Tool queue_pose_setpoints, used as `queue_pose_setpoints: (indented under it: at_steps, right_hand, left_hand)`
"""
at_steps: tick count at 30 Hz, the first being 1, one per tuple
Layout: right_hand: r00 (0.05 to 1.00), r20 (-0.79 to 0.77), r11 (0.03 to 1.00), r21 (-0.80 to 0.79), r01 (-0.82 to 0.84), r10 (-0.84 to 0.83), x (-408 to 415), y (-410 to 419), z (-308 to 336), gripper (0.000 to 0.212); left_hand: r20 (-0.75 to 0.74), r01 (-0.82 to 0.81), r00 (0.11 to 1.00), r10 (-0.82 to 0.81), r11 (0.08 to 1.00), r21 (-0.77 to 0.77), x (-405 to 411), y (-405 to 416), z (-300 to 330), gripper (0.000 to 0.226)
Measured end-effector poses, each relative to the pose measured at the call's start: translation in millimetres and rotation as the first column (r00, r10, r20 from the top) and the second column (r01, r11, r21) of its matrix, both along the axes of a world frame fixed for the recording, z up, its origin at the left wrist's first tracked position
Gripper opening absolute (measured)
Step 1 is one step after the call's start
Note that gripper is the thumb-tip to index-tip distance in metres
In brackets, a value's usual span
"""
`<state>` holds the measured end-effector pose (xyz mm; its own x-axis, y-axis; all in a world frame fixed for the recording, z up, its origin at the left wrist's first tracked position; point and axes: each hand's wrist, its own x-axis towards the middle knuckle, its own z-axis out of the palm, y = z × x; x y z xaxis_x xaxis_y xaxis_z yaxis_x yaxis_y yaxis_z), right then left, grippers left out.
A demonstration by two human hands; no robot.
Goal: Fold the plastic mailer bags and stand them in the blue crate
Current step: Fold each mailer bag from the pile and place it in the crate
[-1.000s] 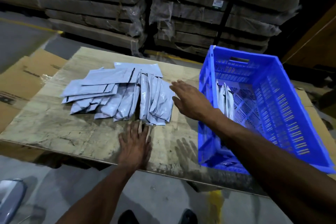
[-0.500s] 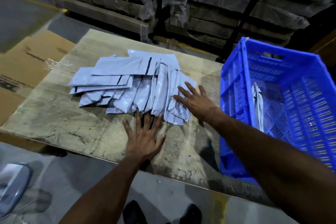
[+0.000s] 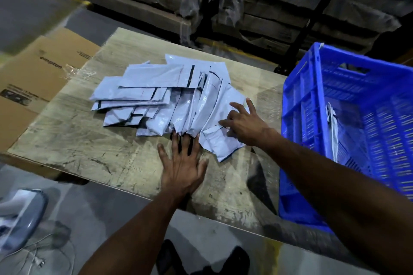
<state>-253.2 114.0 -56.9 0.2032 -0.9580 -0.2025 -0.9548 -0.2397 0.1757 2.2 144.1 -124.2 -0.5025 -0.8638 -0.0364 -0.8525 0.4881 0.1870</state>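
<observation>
- The left hand (image 3: 182,166) is lying flat on the worn wooden tabletop (image 3: 73,140), fingers spread wide and straight, its fingertips touching the near edge of the pile of grey plastic mailer bags (image 3: 169,100); it is probably pinning the heap so it is not sliding while one bag is being drawn off.
- The right hand (image 3: 242,125) is resting on the nearest mailer bag (image 3: 220,140), at about 4 o'clock of the pile, with fingers fanned and mostly straight. Whether the thumb is pinching the bag's edge cannot be told.
- That bag is sticking out from the heap toward the table's front edge, which suggests it is being separated for folding.
- The rest of the bags are lying fanned and overlapping near the tabletop's centre, black seal strips showing on several.
- The blue crate (image 3: 301,100) is sitting at 3 o'clock of the pile, just beside the right forearm, close enough for a short carry.
- A few folded mailers (image 3: 333,127) are standing on edge inside the crate near its left wall, so the job is looking barely begun.
- A flattened cardboard box (image 3: 38,78) is lying at 9 o'clock, past the table's edge.
</observation>
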Motion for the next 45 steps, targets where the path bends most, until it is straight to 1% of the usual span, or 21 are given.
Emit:
queue_pose_setpoints:
  at_steps: [2,5,6,8,11,13,14,16,18,20,23,25,28,30,32,33,35,38,41,45]
  right_hand:
    - [0.998,0.028,0.998,0.011,0.062,-0.062,9.6,14.9,-3.3,0.045]
    - [0.975,0.173,0.990,0.046,0.133,-0.139,29.6,45.9,-6.3,0.042]
    - [0.965,0.217,0.989,0.032,0.146,-0.149,35.2,56.0,-8.9,0.042]
    - [0.948,0.278,0.987,0.006,0.161,-0.156,47.4,72.5,-12.9,0.040]
    - [0.924,0.340,0.984,0.026,0.177,-0.175,76.7,93.1,-12.5,0.037]
    - [0.901,0.383,0.978,0.038,0.206,-0.205,95.9,103.2,-15.2,0.040]
    - [0.888,0.406,0.974,0.036,0.222,-0.217,106.5,107.5,-16.1,0.041]
    - [0.864,0.444,0.968,0.031,0.249,-0.236,125.5,111.9,-18.4,0.036]
    - [0.852,0.471,0.970,0.030,0.242,-0.227,140.0,112.6,-19.3,0.030]
    - [0.840,0.504,0.971,-0.007,0.237,-0.201,149.1,112.4,-19.5,0.026]
    - [0.803,0.554,0.942,-0.090,0.323,-0.222,154.2,119.4,-22.3,0.023]
    - [0.784,0.573,0.900,-0.175,0.400,-0.237,153.2,130.3,-26.0,0.027]
    - [0.810,0.554,0.862,-0.301,0.409,-0.191,150.2,148.7,-34.5,0.037]
    - [0.830,0.538,0.873,-0.323,0.365,-0.147,151.5,158.3,-41.7,0.038]
    - [0.850,0.511,0.900,-0.299,0.318,-0.130,153.6,165.0,-49.1,0.040]
    - [0.862,0.486,0.912,-0.274,0.305,-0.143,154.6,166.8,-52.2,0.044]
    - [0.890,0.411,0.924,-0.224,0.309,-0.198,154.7,170.2,-56.8,0.055]
    - [0.906,0.330,0.929,-0.165,0.331,-0.264,153.4,172.4,-57.6,0.058]
    - [0.909,0.307,0.929,-0.149,0.340,-0.283,151.9,175.7,-57.9,0.058]
    - [0.911,0.304,0.929,-0.156,0.337,-0.279,153.7,176.7,-55.5,0.058]
  left_hand:
    - [0.010,-0.003,1.000,0.004,1.000,-0.017,0.1,0.2,0.4,0.068]
    - [-0.034,-0.020,0.999,0.018,0.999,-0.034,3.2,1.0,-1.0,0.067]
    - [-0.084,-0.028,0.996,0.025,0.999,-0.038,6.0,1.4,-1.6,0.066]
    - [-0.239,-0.021,0.971,0.012,0.999,-0.033,13.0,1.4,-6.0,0.063]
    - [-0.438,0.031,0.898,-0.037,0.999,-0.021,30.2,3.8,-11.5,0.061]
    - [-0.508,0.045,0.861,-0.032,0.999,0.013,43.7,7.4,-12.6,0.065]
    - [-0.519,0.048,0.854,-0.024,0.998,0.033,51.6,9.9,-11.1,0.068]
    - [-0.504,0.053,0.863,-0.027,0.998,0.038,65.8,13.7,-5.9,0.070]
    - [-0.435,0.044,0.898,-0.067,0.997,-0.063,76.2,16.8,1.1,0.059]
    - [-0.366,0.041,0.925,-0.101,0.985,-0.169,79.6,25.5,7.6,0.052]
    - [-0.261,0.149,0.940,-0.218,0.954,-0.261,72.9,46.5,12.2,0.052]
    - [-0.173,0.230,0.943,-0.285,0.931,-0.282,67.1,58.7,10.7,0.053]
    - [-0.077,0.288,0.945,-0.317,0.922,-0.260,58.2,67.9,7.4,0.053]
    - [-0.048,0.301,0.946,-0.321,0.924,-0.235,53.9,68.6,4.3,0.052]
    - [-0.033,0.312,0.946,-0.324,0.930,-0.196,51.9,65.5,2.7,0.054]
    - [-0.025,0.319,0.944,-0.329,0.931,-0.176,52.6,63.4,2.0,0.056]
    - [-0.014,0.330,0.942,-0.334,0.935,-0.133,56.0,61.9,-0.3,0.060]
    - [-0.013,0.318,0.947,-0.320,0.944,-0.086,59.7,62.8,-3.3,0.065]
    - [-0.021,0.306,0.951,-0.309,0.946,-0.103,61.4,63.6,-2.4,0.066]
    - [-0.004,0.329,0.944,-0.331,0.938,-0.109,63.9,61.7,-3.6,0.067]
